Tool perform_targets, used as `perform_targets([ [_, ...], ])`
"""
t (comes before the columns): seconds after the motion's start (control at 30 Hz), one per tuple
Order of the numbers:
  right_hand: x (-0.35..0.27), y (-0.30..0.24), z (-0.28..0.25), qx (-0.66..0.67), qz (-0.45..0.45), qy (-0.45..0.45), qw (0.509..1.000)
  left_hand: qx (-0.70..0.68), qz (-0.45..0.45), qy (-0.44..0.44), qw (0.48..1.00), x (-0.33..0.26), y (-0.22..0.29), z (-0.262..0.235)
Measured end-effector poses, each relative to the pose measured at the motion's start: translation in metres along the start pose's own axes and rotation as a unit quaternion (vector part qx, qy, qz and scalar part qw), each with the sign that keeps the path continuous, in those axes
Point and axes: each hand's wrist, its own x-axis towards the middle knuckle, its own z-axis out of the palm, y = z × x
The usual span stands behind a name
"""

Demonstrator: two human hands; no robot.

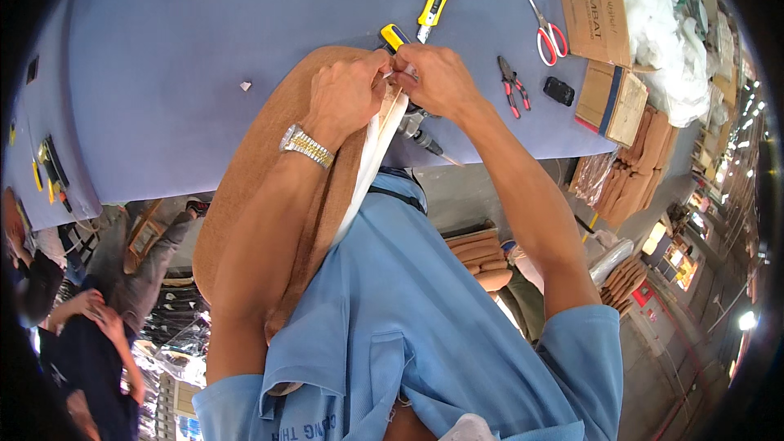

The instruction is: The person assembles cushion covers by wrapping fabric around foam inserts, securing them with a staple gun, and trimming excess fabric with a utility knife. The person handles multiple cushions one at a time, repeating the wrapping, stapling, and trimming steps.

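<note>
A brown upholstered piece (245, 147) with a white inner edge strip (371, 171) leans over the table edge against my body, under my left forearm. At its top corner my left hand (347, 94), with a watch on the wrist, is closed in a pinch on the brown fabric. My right hand (437, 77) meets it there, fingers pressed together; what they hold is hidden. A yellow-and-black handled tool (395, 36) lies just beyond my fingers. Partly covered by my right wrist is a grey power tool (415, 124) with a thin bit.
On the blue-grey table (180, 57) lie a yellow utility knife (439, 0), red-handled scissors (551, 39), pliers (513, 86) and a small black object (559, 91). A cardboard box (592, 0) and white stuffing (665, 41) stand at right. Another person (90, 343) is at lower left.
</note>
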Motion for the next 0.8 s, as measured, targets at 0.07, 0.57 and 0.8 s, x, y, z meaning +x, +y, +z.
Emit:
perform_targets([
  [0.07, 0.0, 0.005, 0.006, 0.024, 0.01, 0.01, 1.0, 0.018, -0.023, -0.009, 1.0, 0.004, 0.004, 0.0],
  [0.57, 0.025, 0.012, 0.015, 0.098, -0.066, 0.077, 0.99, -0.043, -0.031, 0.071, 0.996, 0.019, -0.015, -0.005],
  [0.8, 0.072, 0.012, 0.051, 0.051, -0.17, 0.064, 0.982, 0.126, 0.079, 0.197, 0.969, 0.018, -0.068, 0.003],
])
